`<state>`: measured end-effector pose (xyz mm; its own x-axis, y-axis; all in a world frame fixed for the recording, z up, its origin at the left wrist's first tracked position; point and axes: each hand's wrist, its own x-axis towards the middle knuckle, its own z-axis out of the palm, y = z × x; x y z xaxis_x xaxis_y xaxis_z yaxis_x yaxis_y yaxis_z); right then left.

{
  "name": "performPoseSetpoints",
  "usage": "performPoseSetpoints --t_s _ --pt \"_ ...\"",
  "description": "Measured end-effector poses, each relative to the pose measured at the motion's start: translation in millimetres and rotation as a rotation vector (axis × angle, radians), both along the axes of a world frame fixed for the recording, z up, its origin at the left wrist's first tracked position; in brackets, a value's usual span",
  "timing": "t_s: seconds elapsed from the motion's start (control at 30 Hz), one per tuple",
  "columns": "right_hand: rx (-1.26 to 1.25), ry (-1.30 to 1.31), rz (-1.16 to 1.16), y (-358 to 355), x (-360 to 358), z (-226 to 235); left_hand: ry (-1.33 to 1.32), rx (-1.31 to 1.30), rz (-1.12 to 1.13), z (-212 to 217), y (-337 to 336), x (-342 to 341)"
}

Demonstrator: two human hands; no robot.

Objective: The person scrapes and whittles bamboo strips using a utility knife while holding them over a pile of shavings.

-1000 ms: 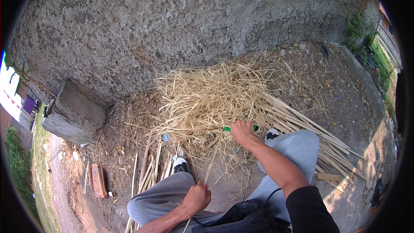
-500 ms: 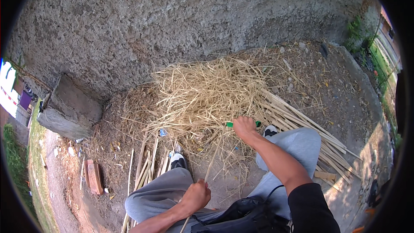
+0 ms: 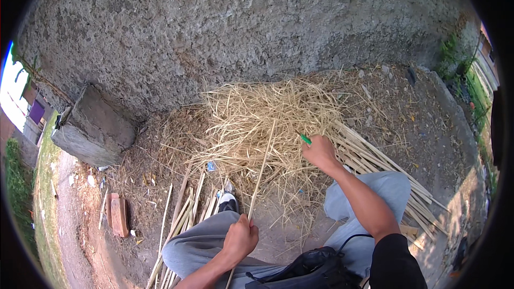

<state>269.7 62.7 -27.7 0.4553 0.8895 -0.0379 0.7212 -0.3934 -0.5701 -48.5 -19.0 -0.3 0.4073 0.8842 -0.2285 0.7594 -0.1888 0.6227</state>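
Observation:
My left hand (image 3: 240, 240) is closed around a long, thin bamboo strip (image 3: 261, 172), resting over my left knee. From the fist the strip slants up and away, its far end above the shavings pile; its near end passes down beside my thigh. In my right hand (image 3: 320, 152) I grip a green-handled knife (image 3: 305, 139), whose blade is hardly visible. The right fist is to the right of the strip's upper part, apart from it. Below and beyond both hands spreads a heap of pale curly shavings (image 3: 251, 112).
A bundle of split strips (image 3: 369, 155) lies right of the heap, partly behind my right knee. More strips (image 3: 184, 211) lie by my left leg. A rough wall (image 3: 257, 27) rises behind, with a concrete block (image 3: 96, 126) at left and a reddish brick (image 3: 116, 215) nearer. A black bag (image 3: 310, 270) sits on my lap.
My right hand with the knife has moved slightly right and away from the strip, turning so the handle tilts. The strip's far end now reaches farther over the heap. The view has shifted a little.

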Motion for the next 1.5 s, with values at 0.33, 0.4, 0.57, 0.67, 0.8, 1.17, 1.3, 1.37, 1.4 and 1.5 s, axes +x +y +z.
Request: performPoseSetpoints --t_s 0.33,0.4,0.57,0.67,0.8,1.17,1.3,1.37,1.4,1.5 --pt "-0.068 -0.162 0.249 -5 -34 2 -0.052 0.057 -0.1 -13 -18 8" --pt "-0.05 -0.247 0.112 0 -11 -18 0.026 0.007 -0.139 -13 -36 9" --pt "-0.238 -0.193 -0.061 -14 52 -78 -0.069 -0.002 -0.142 23 -33 16" --pt "-0.233 -0.117 -0.131 -4 40 -60 -0.053 -0.034 0.029 22 -1 -6" --pt "-0.012 0.408 -0.064 4 -2 -6 -0.093 -0.024 0.022 21 -1 4" --pt "0.253 1.103 -0.01 -36 -25 49 -0.242 -0.272 -0.145 24 -6 14" --pt "0.267 1.153 -0.068 -36 -18 42 -0.266 -0.26 -0.16 19 -8 19" --pt "0.254 1.142 -0.065 -36 -17 43 -0.271 -0.252 -0.164 15 -7 19" --pt "0.255 1.14 -0.082 -35 -18 44 -0.327 -0.285 -0.158 13 -6 19" --pt "0.25 1.149 -0.106 -34 -18 47 -0.395 -0.318 -0.08 19 -7 22"
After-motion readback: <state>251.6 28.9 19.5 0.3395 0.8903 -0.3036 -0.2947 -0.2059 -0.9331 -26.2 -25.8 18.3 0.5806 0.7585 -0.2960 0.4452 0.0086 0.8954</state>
